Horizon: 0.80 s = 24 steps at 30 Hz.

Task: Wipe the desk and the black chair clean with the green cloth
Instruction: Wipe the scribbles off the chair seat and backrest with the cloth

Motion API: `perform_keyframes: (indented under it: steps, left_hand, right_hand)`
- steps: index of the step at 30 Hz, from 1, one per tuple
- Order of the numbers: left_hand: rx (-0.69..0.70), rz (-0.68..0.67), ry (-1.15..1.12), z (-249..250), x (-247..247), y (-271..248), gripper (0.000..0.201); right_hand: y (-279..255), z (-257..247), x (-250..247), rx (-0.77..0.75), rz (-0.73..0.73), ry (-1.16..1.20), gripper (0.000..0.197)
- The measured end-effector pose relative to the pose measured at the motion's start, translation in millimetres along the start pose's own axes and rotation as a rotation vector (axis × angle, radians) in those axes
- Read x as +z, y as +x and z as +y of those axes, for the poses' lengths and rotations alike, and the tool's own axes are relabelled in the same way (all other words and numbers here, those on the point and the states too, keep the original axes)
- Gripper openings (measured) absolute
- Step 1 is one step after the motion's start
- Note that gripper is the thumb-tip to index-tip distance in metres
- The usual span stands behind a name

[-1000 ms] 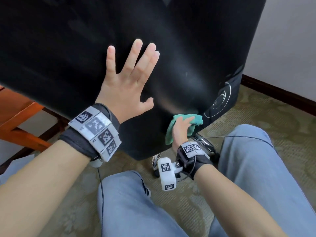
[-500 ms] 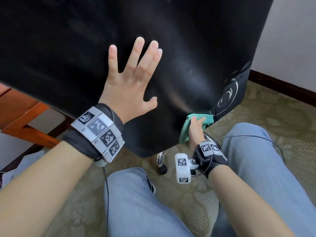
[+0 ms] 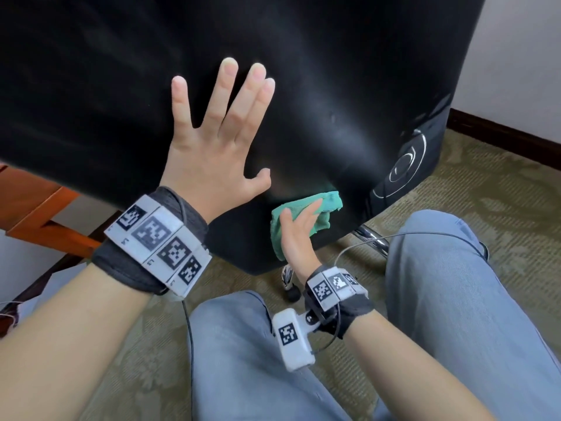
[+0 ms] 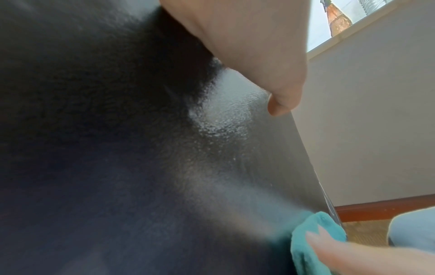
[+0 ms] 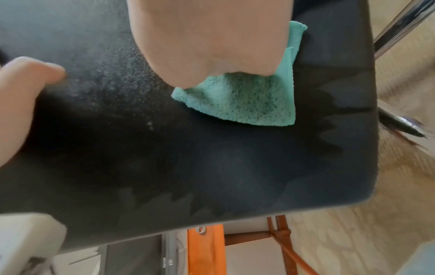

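Note:
The black chair's (image 3: 334, 71) backrest fills the upper head view. My left hand (image 3: 212, 147) lies flat on it with the fingers spread and straight. Lower down, near the backrest's bottom edge, my right hand (image 3: 299, 229) presses the green cloth (image 3: 329, 202) against the leather with straight fingers. The right wrist view shows the palm (image 5: 212, 37) on the cloth (image 5: 247, 104), which sticks out below it on the chair (image 5: 212, 158). In the left wrist view the cloth (image 4: 327, 223) sits at the lower right under my right fingers (image 4: 353, 254).
A chrome chair leg (image 3: 372, 238) and a black caster (image 3: 293, 294) stand below the backrest. Orange-brown wooden desk framing (image 3: 33, 208) is at the left. Patterned carpet (image 3: 485, 183) and a dark skirting board (image 3: 501, 138) lie to the right. My knees in jeans (image 3: 455, 284) are close below.
My right hand slid the cloth right toward the chair's ring emblem, then back left along the lower backrest. The left hand stayed flat on the chair.

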<state>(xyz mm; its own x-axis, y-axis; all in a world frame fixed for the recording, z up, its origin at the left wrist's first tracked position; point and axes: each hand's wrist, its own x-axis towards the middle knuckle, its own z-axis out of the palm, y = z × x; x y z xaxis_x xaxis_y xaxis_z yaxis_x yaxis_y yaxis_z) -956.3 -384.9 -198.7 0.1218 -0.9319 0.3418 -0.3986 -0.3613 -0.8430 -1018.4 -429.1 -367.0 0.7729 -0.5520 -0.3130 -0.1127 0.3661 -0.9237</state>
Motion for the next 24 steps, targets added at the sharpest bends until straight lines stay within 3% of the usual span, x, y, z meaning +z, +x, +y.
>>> perform_keyframes:
  steps: [6,14,19,24]
  left_hand:
    - [-0.002,-0.012,0.006,0.3,-2.3,1.4,0.098]
    - [-0.012,0.007,0.047,2.9,-1.2,2.9,0.101]
    - [-0.01,-0.006,0.04,1.7,-2.1,3.3,0.097]
    - [-0.006,-0.003,0.048,1.9,-1.7,2.0,0.099]
  right_hand:
    - [28.7,21.8,-45.4,0.068,0.133,-0.135,0.077]
    - [35.0,42.3,-56.9,-0.006,0.108,-0.254,0.076]
    - [35.0,28.8,-61.4,-0.304,0.125,-0.315,0.074]
    - [36.7,-16.4,-74.5,-0.626,0.152,-0.405,0.063]
